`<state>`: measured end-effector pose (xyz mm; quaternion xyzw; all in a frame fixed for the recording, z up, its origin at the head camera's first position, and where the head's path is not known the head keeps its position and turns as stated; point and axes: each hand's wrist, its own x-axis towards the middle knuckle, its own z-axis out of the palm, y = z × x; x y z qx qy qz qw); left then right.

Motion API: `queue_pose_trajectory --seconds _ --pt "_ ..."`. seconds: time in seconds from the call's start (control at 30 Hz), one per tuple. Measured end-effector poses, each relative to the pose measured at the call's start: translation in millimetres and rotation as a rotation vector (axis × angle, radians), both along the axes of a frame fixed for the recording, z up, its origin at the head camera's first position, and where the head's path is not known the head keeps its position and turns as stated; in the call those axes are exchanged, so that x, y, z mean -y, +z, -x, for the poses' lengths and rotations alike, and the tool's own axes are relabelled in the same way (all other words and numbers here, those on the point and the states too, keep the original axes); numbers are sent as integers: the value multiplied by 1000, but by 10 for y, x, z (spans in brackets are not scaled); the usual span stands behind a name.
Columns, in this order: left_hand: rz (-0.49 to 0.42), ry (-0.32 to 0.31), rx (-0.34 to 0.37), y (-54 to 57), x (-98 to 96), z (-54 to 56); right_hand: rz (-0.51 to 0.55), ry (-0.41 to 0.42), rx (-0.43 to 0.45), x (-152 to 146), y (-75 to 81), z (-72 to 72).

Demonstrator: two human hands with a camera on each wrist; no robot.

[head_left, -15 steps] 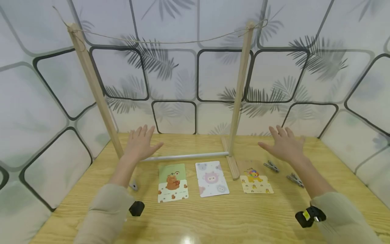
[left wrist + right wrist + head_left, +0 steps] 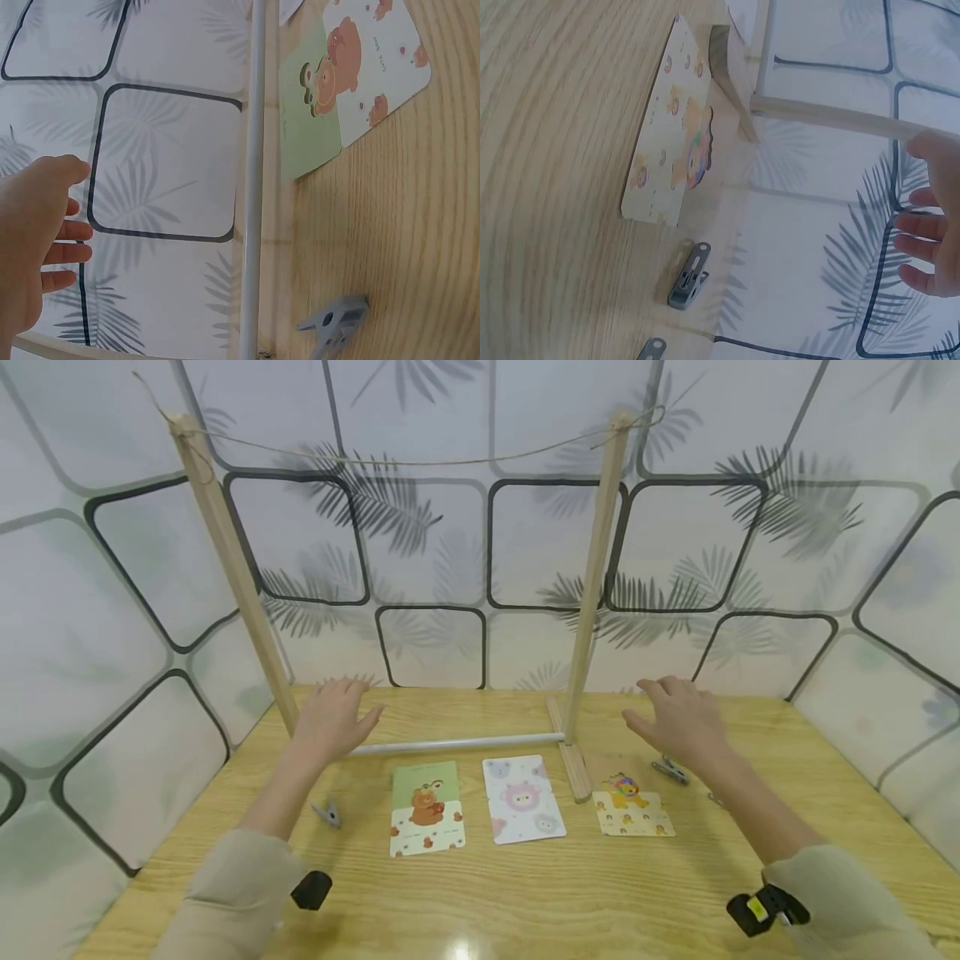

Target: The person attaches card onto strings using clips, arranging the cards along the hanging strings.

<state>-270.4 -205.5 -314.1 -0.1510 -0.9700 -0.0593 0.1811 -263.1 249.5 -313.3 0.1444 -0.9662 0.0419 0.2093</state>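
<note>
My left hand [image 2: 330, 718] hovers beside the base of the left wooden post, fingers extended and holding nothing. Over on the other side, my right hand [image 2: 678, 718] is raised above the table behind a grey clothespin [image 2: 671, 770], also holding nothing. Three cards lie flat in a row: a green and white bear card [image 2: 427, 808], a white card with a pink animal [image 2: 522, 799] and a tan and yellow card [image 2: 632, 803]. Another grey clothespin [image 2: 327, 812] sits left of the bear card. The right forearm mostly covers a further clothespin [image 2: 653, 349].
Two wooden posts, left [image 2: 236, 572] and right [image 2: 597, 581], carry a slack string [image 2: 442, 462] between their tops. A white rod [image 2: 465, 743] joins them low down, and a wooden foot [image 2: 576, 772] supports the right post. Patterned cloth [image 2: 427, 543] surrounds the table.
Both hands have moved slightly left and their fingers have lowered a little. The right forearm now covers more of the rightmost clothespin, while the left clothespin shows more fully. Cards and frame stay put.
</note>
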Motion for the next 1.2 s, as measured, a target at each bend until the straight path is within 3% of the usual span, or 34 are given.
queue_pose_trajectory --seconds 0.17,0.4,0.67,0.93,1.2 --pt "20 -12 -30 -14 88 -68 10 150 -104 184 -56 6" --pt "23 -36 -30 -24 230 -196 5 301 -107 507 -128 13" --pt "39 -49 -13 -21 374 -323 -12 333 17 882 -161 20" --pt "132 -70 -35 -96 492 -409 -93 303 93 1177 -263 91" --pt "168 -99 72 -161 536 -441 -89 337 156 1414 -339 104"
